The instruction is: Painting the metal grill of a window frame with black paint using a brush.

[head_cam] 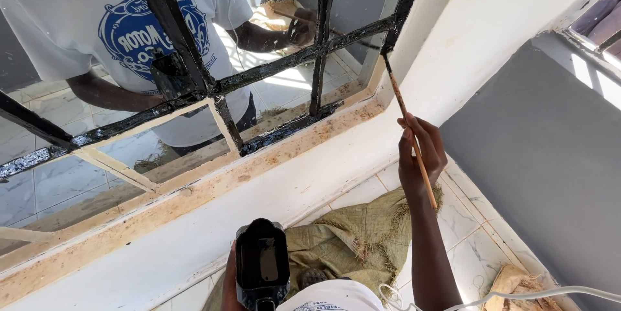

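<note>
Up at one o'clock from the middle of my view, my right hand [420,159] is closed in a pinch around a thin wooden-handled brush [409,131], fingers wrapped on the lower part of the stick. The handle runs from about five o'clock up toward eleven o'clock, and its dark tip meets the black-painted window grille [194,75] at the corner where the horizontal bar joins the frame edge. The bars there look wet and glossy with black paint; the lower frame strips toward eight o'clock are bare pale wood.

Down at six o'clock, my left hand [229,285] grips a small black container [262,262], its open mouth turned up toward me, dark inside and smeared on the rim. Only the edge of that hand shows beside the container, so I can say it is closed on it but not how the fingers lie.

Below the grille, the white sill [213,220] runs from eight o'clock to two o'clock, its upper edge speckled with brownish stains. Between my two arms, at five o'clock, a greenish burlap sack [362,233] lies crumpled on the pale marbled floor tiles [466,220]. A grey wall panel [543,169] fills the three o'clock side, and a white cord [537,293] crosses the lower right corner.

The window glass [58,46] reflects a person in a white shirt with a blue print, arm raised with the brush.
</note>
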